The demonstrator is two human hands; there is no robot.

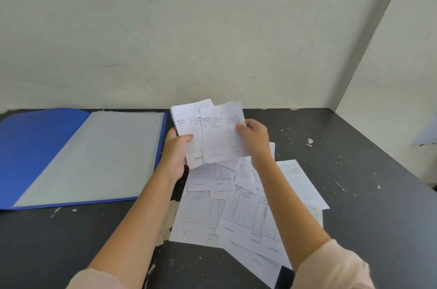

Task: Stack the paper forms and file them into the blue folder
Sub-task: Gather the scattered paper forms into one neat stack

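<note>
Paper forms (212,137) look thin, floppy and light; left hand (176,150) and right hand (254,138) pinch their side edges above the worktop (354,170), more loose sheets (236,206) below, blue folder (35,146) open alongside.

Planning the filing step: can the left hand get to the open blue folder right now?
Probably yes: the blue folder lies open right beside the left hand, nothing between them, though that hand grips a bundle of forms.

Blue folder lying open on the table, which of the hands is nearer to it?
Left. The left hand grips the paper forms just right of the blue folder; the right hand holds the forms' far side, farther from it.
</note>
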